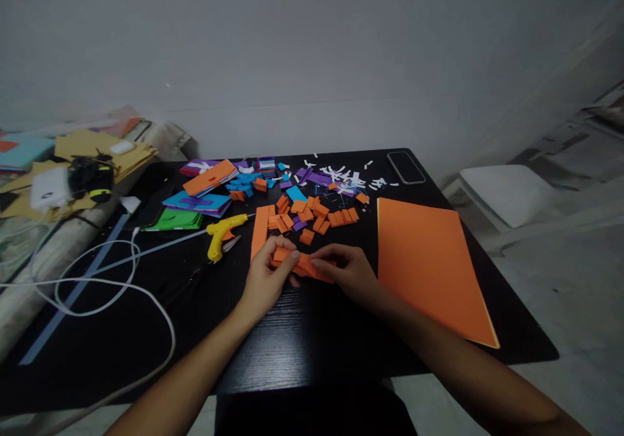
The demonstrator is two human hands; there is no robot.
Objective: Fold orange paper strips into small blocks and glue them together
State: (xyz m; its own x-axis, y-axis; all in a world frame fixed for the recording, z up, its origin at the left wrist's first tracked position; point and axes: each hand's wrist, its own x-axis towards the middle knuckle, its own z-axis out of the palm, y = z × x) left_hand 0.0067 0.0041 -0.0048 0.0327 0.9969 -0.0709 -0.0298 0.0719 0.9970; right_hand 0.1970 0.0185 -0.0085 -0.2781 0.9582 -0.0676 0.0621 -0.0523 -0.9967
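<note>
Pinching folded orange paper [305, 266] with left hand [262, 283] and right hand [355, 273]; likely light, easily creased; best held near both ends.

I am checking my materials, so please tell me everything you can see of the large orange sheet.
The large orange sheet looks like paper or card, rectangular, with a thin yellow edge. It lies flat on the black table, at the right. The right forearm hides its near-left corner; whether they touch is unclear.

Here's the orange strip [308, 266], creased and slightly bent, lying crosswise between both hands [266, 279] above the black table [273, 351]!
</note>
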